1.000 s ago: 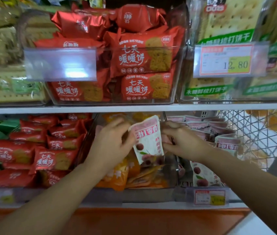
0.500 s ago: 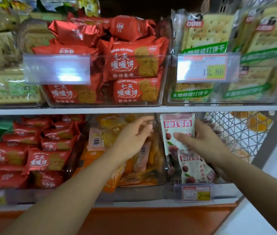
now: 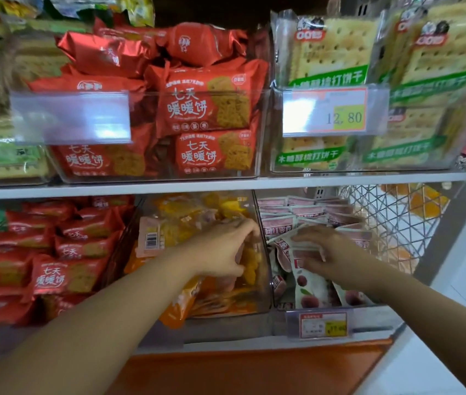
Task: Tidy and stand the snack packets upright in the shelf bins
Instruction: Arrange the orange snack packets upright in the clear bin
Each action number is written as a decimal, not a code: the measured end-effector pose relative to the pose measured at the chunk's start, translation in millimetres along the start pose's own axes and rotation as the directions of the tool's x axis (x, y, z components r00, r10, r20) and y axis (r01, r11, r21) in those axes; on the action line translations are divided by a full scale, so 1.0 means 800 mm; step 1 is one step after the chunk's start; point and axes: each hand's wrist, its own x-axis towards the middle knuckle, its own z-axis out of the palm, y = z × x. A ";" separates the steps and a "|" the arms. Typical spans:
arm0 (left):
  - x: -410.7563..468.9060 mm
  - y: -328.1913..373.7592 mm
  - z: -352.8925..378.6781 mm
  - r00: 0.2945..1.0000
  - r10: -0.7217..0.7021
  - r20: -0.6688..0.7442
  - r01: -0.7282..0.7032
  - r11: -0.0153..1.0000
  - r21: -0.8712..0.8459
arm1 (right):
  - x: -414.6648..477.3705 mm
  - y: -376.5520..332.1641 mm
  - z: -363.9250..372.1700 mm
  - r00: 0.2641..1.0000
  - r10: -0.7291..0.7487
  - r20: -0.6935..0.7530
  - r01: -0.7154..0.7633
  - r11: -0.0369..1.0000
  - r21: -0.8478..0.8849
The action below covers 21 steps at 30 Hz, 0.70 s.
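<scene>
On the lower shelf, a clear middle bin (image 3: 264,283) holds orange and yellow snack packets (image 3: 177,223). My left hand (image 3: 223,249) reaches into it, fingers and thumb curled round a pinkish packet (image 3: 239,256) against the bin's right wall. The bin to its right (image 3: 280,305) holds several white-and-pink fruit snack packets (image 3: 308,286), most upright and those at the front leaning. My right hand (image 3: 328,252) lies on top of the front packets with fingers spread and nearly straight, pressing them down. A pink packet with a barcode (image 3: 149,238) stands at the middle bin's left side.
Red biscuit packets (image 3: 66,275) fill the lower left bin and an upper-shelf bin (image 3: 209,109). Cracker packs (image 3: 334,52) sit upper right behind a 12.80 price tag (image 3: 325,112). A wire basket (image 3: 391,223) borders the right bin. A shelf board (image 3: 226,184) hangs above my hands.
My right hand carried the white-and-pink packet rightwards into the right bin, let go, and now lies flat on the packets. My left hand reached deeper into the orange bin and closed round a packet.
</scene>
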 end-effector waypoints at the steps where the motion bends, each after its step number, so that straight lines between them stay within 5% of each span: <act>1: 0.000 -0.002 -0.001 1.000 0.012 0.014 -0.012 1.000 0.028 | 0.000 -0.002 0.003 0.998 -0.031 0.051 0.033 0.999 -0.034; 15: -0.017 -0.049 0.019 0.974 0.208 -0.085 -0.190 0.965 0.179 | 0.045 -0.050 0.004 0.986 -0.167 -0.014 0.167 0.986 0.021; 21: -0.059 -0.056 0.012 0.961 0.066 -0.269 -0.086 0.994 -0.063 | 0.054 -0.061 0.003 0.977 -0.215 -0.012 0.215 0.977 0.015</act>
